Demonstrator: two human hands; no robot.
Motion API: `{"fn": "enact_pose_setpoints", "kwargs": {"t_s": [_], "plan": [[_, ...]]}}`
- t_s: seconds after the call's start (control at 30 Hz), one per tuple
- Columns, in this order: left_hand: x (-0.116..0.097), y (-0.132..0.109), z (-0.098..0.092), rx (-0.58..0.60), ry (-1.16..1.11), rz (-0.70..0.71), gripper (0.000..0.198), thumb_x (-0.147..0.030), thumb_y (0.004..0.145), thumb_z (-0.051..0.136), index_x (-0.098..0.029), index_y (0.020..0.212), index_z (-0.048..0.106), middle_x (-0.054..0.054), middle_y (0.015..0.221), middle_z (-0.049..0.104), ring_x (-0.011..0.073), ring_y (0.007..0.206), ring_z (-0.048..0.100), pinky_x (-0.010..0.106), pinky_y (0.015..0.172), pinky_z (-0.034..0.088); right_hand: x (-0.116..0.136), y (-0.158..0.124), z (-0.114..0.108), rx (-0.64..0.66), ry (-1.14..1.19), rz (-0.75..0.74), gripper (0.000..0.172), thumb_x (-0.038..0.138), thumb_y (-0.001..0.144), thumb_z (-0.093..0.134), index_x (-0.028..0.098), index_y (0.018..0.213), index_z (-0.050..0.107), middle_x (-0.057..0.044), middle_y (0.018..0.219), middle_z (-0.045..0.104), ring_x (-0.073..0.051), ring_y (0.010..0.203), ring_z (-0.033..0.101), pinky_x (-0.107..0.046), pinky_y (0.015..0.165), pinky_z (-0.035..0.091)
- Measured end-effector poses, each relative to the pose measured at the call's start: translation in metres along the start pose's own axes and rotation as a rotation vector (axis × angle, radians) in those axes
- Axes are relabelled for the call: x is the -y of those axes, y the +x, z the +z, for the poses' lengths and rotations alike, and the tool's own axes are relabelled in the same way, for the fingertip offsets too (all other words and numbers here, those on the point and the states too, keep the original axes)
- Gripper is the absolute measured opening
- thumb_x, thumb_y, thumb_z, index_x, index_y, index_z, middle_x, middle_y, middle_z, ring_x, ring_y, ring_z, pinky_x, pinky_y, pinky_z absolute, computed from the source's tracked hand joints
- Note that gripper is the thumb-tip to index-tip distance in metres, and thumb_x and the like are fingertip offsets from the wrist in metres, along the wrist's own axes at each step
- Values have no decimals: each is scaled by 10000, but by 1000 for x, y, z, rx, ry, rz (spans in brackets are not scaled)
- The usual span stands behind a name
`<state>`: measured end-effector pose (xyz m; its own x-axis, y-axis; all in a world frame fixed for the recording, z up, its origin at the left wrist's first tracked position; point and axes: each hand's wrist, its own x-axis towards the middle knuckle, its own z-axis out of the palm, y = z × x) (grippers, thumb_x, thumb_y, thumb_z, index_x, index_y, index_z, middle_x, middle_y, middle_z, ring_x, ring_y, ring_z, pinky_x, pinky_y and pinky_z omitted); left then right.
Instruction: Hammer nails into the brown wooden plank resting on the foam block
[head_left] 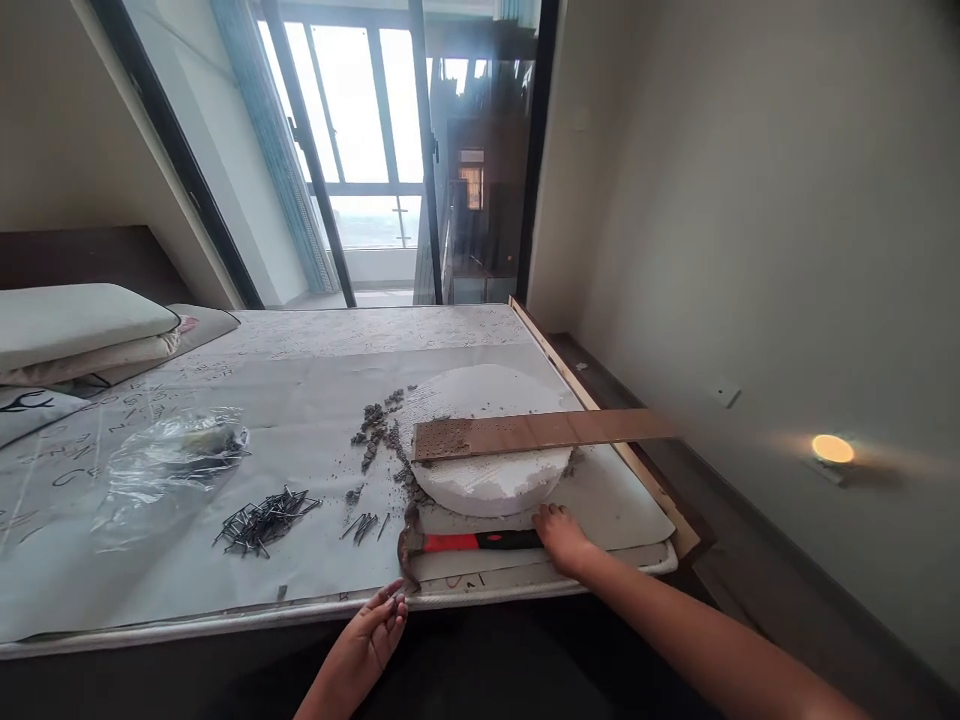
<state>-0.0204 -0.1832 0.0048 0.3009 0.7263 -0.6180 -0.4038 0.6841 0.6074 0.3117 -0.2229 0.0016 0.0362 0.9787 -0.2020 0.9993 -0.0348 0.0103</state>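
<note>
A claw hammer [465,542] with a red and black handle lies on the paper-covered bed near its front edge, head to the left. My right hand [561,537] is closed round the black end of the handle. My left hand [373,632] hovers at the bed's front edge just below the hammer head, fingers pinched together on something small that I cannot make out. Behind the hammer sits a white foam disc [487,475] with a long wooden strip [540,432] laid across it; the strip's left end is dotted with holes or nail heads.
A pile of loose nails [262,520] and a smaller bunch [364,525] lie left of the hammer. Dark crumbs [379,430] scatter beside the disc. A clear plastic bag [169,455] and pillows [75,325] are at the left. A wall stands at the right.
</note>
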Motion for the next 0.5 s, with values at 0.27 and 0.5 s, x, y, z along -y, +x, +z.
{"fn": "enact_pose_setpoints", "kwargs": {"t_s": [0.27,0.5], "plan": [[14,6,-32,-57,-54,-10,282,75,700,558,-100,916,596,49,733,646,108,634,654,170,612,552,-3,10,-18,184,-69,-102,617,81,487,681,87,1094,569,-177,1029,627,-313,884,603,-369,730,477],[16,9,-37,37,-66,-30,277,58,696,568,-102,915,621,44,726,646,109,644,652,177,623,553,7,-1,-28,266,-24,-112,315,116,598,621,121,911,660,-122,850,684,-282,804,626,-337,668,456]]}}
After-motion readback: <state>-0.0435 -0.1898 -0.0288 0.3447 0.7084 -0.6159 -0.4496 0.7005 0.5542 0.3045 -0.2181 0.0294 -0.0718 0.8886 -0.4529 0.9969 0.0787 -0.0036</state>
